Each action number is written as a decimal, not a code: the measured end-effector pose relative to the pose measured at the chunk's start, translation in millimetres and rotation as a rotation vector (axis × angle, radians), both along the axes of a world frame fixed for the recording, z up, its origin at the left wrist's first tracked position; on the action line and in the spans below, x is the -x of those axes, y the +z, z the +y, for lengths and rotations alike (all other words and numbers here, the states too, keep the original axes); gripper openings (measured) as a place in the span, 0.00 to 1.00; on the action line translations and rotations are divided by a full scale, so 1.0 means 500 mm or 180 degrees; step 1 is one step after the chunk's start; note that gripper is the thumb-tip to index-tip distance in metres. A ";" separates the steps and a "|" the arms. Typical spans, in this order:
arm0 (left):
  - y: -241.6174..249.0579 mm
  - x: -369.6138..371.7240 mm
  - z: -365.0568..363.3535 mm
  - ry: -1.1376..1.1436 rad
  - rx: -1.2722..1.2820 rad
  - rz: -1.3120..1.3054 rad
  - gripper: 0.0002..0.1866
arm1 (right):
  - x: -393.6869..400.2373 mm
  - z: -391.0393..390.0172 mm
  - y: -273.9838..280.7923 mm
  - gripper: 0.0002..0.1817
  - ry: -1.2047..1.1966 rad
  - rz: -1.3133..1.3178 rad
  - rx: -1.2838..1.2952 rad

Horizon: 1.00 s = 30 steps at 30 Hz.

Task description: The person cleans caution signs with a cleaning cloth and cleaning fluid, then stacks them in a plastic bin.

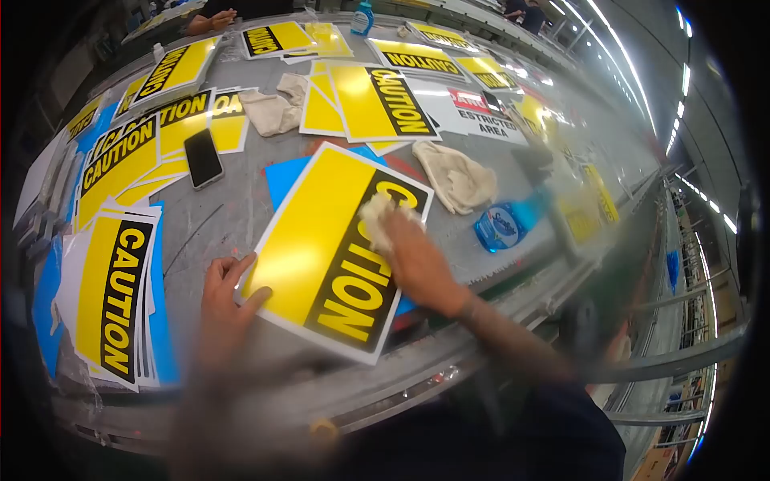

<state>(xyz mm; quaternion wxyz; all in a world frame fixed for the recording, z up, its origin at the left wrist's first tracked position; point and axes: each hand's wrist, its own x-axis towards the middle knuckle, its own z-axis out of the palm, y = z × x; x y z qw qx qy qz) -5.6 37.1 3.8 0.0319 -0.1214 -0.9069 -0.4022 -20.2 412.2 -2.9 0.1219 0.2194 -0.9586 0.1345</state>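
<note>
A yellow and black caution sign (301, 228) lies tilted in front of me on the grey table. My left hand (228, 301) grips its lower left edge, thumb on the face and fingers at the rim. Bunched under my right hand (421, 268) is a pale cloth (380, 218), pressed on the black band over the first letters of CAUTION. A blue sheet (282, 178) shows partly from beneath the sign. To the right of the sign are a crumpled beige cloth (457, 178) and a blue bottle (501, 227) lying on its side.
A stack of caution signs (92, 301) sits at the left edge, with a black phone (203, 159) beyond it. More signs (365, 100) and another cloth (274, 108) cover the table's far part. A blue bottle (362, 18) stands at the back, near another person's hands (211, 22).
</note>
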 end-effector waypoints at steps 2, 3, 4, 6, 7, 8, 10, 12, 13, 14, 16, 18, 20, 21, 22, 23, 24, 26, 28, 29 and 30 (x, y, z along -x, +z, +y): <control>0.002 -0.005 0.004 0.0028 -0.0113 -0.0036 0.32 | 0.103 0.081 -0.056 0.29 -0.0427 0.0707 -0.0033; 0.002 -0.010 0.003 0.0014 -0.0109 -0.0105 0.32 | 0.116 0.069 -0.014 0.29 -0.0733 0.0258 0.0060; 0.006 -0.011 0.004 0.0034 -0.0122 -0.0140 0.32 | 0.097 0.062 -0.033 0.29 -0.0640 0.0397 0.0026; 0.010 -0.013 0.001 0.0059 -0.0099 -0.0157 0.32 | 0.023 0.023 -0.039 0.31 -0.0412 0.0338 0.0056; 0.008 -0.012 -0.003 0.0032 -0.0039 -0.0133 0.32 | -0.021 -0.001 -0.016 0.31 -0.0361 0.0093 -0.0046; 0.007 -0.008 -0.004 0.0003 0.0022 -0.0119 0.31 | -0.012 0.004 -0.006 0.30 -0.0322 -0.0013 0.0049; 0.010 -0.008 -0.001 0.0056 -0.0044 -0.0126 0.31 | 0.025 0.048 -0.021 0.30 -0.0389 0.0013 0.0110; 0.011 -0.011 0.004 0.0093 -0.0127 -0.0222 0.31 | 0.123 0.097 -0.037 0.29 -0.0650 0.0123 0.0091; 0.007 -0.014 0.004 0.0058 -0.0094 -0.0172 0.31 | 0.109 0.088 -0.044 0.29 -0.0560 0.0182 0.0122; 0.002 -0.012 0.001 0.0035 -0.0055 -0.0107 0.31 | 0.092 0.067 -0.048 0.29 -0.0457 0.0255 0.0160; -0.006 -0.012 -0.001 0.0061 -0.0019 0.0004 0.31 | 0.003 -0.008 -0.014 0.31 0.0142 -0.0018 0.0235; -0.005 -0.004 -0.008 0.0024 0.0019 0.0043 0.30 | -0.125 -0.105 0.005 0.35 0.1038 -0.0560 0.0084; -0.002 -0.003 -0.005 0.0026 -0.0002 -0.0044 0.31 | -0.171 -0.113 0.050 0.33 0.1440 -0.0884 0.0358; 0.008 -0.004 0.001 0.0083 -0.0049 -0.0149 0.31 | -0.142 -0.087 0.039 0.32 0.1482 -0.0886 0.0320; 0.012 -0.009 0.003 0.0146 -0.0090 -0.0274 0.31 | -0.095 -0.049 0.042 0.30 0.1139 -0.0674 0.0384; 0.005 -0.009 0.002 0.0099 -0.0082 -0.0201 0.31 | -0.050 0.009 0.008 0.28 0.0567 -0.0384 0.0236; -0.003 -0.006 -0.002 0.0056 -0.0076 -0.0118 0.31 | -0.008 0.034 0.054 0.28 -0.0232 -0.0896 0.0696; -0.007 -0.003 -0.005 0.0046 -0.0126 -0.0091 0.32 | -0.030 0.051 0.019 0.32 -0.0118 -0.0460 0.0204; -0.015 0.004 -0.012 0.0037 -0.0119 -0.0007 0.32 | -0.134 -0.012 0.046 0.34 0.0194 -0.0769 -0.0040; -0.020 0.005 -0.012 -0.0016 -0.0103 0.0012 0.32 | -0.185 -0.040 0.064 0.35 0.0413 -0.0949 -0.0291; -0.016 0.009 -0.011 0.0001 -0.0108 -0.0044 0.31 | -0.216 -0.054 0.070 0.35 0.0566 -0.1062 -0.0369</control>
